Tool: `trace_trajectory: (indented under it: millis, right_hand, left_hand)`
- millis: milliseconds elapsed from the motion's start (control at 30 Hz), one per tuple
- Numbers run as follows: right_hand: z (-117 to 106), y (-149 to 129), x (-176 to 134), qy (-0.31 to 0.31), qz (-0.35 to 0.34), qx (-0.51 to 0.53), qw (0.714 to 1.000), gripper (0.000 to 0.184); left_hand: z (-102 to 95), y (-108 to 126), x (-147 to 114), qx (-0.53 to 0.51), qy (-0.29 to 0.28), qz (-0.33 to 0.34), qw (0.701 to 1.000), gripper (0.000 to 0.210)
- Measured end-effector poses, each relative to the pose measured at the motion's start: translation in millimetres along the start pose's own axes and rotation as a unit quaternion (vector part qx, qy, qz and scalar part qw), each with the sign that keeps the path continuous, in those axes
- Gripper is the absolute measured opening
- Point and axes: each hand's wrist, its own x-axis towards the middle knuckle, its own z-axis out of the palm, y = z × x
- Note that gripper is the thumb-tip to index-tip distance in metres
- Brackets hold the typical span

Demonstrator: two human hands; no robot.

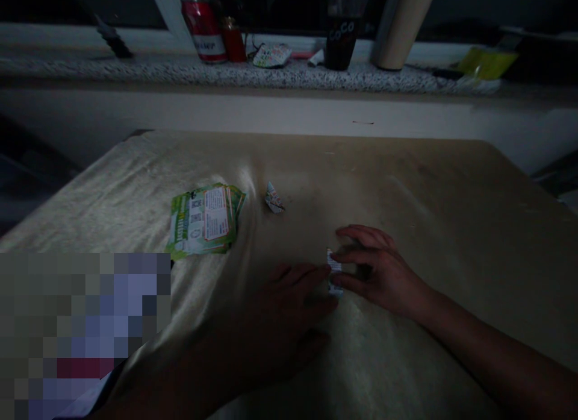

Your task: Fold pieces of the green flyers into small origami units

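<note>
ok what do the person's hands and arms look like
The left hand and right hand are bare, without gloves. The right forearm shows no sleeve, and its wrist no watch or bracelet; the left arm is too shadowed for small details.

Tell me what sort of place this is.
Probably a dim room in a home or dormitory: a cloth-covered table stands by a window, whose speckled sill holds a red can and a CoCo drink cup.

The fingers [354, 281] partly hide the small printed paper [336, 266], which is too tiny to read.
</note>
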Motion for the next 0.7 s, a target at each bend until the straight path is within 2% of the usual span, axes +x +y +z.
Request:
trace_trajectory:
  millis: [400, 700]
  right_hand:
    - [-10.4, -1.7, -5.0, -0.064, -0.009, -0.016, 0.998, 0.041]
    - [-11.4, -6.6, -6.3, -0.071, 0.009, -0.007, 0.997, 0.042]
  left_hand:
    - [-5.5, -3.1, -1.1, 0.007, -0.023, 0.003, 1.0, 0.043]
    - [-12.6, -2.0, -4.0, 0.001, -0.035, 0.01, 0.999, 0.044]
